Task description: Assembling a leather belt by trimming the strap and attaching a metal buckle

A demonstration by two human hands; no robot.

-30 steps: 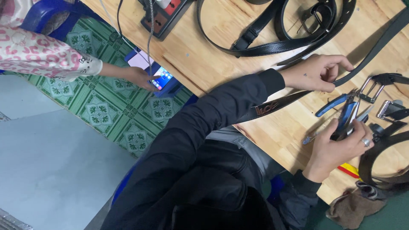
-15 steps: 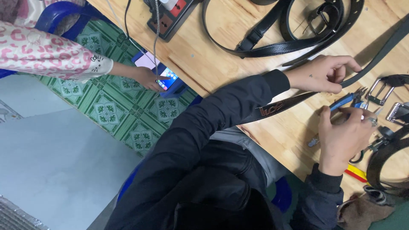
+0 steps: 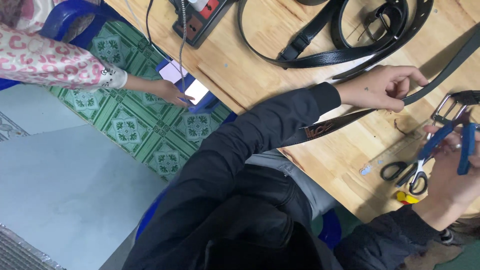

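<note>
From the head camera, my left hand [image 3: 385,89] pinches a dark belt strap [image 3: 440,75] between thumb and fingertips; the strap runs diagonally away from that hand, up toward the far table [image 3: 260,60] edge. My right hand [image 3: 452,170] is closed around blue-handled pliers [image 3: 435,142], their handles slanting upward beside a metal buckle [image 3: 447,107]. Scissors [image 3: 407,172] lie just beside that hand.
</note>
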